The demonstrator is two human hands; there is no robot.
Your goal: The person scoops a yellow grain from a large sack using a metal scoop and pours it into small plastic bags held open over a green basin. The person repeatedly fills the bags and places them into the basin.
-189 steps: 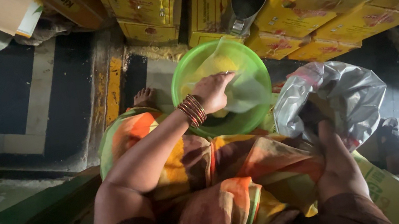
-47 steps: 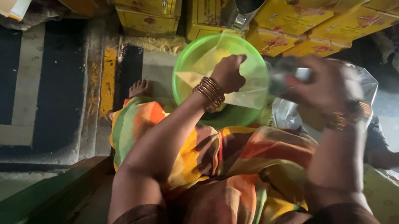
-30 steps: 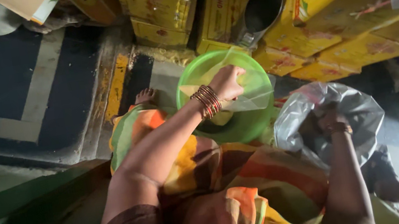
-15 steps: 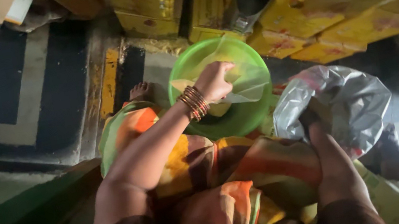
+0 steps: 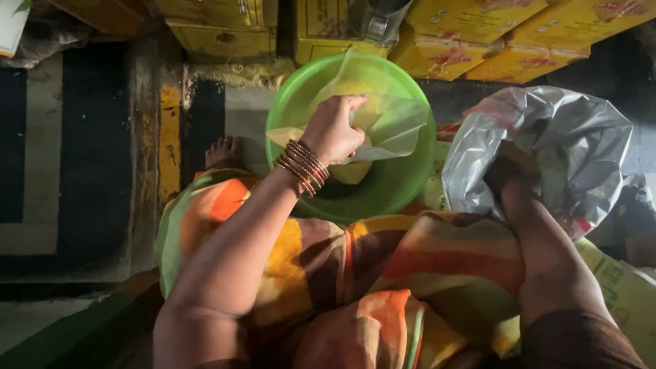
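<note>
A round, bright green plastic bowl (image 5: pixel 307 109) sits upright on the person's lap, and a clear, crumpled plastic bag (image 5: pixel 392 117) lies inside it, spread over its middle and far side above pale yellow contents. Just to the right of the bowl stands a shiny grey plastic sack (image 5: pixel 566 138), wrinkled, its mouth open and gathered toward the bowl, its inside too dark to read.

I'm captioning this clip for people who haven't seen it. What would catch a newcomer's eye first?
The bright green bowl at centre glows against the dark floor, with the left hand, bangles at its wrist, holding a clear plastic bag inside it. To the right, the right hand is plunged into a crinkled silver bag. Yellow cartons line the top.
</note>
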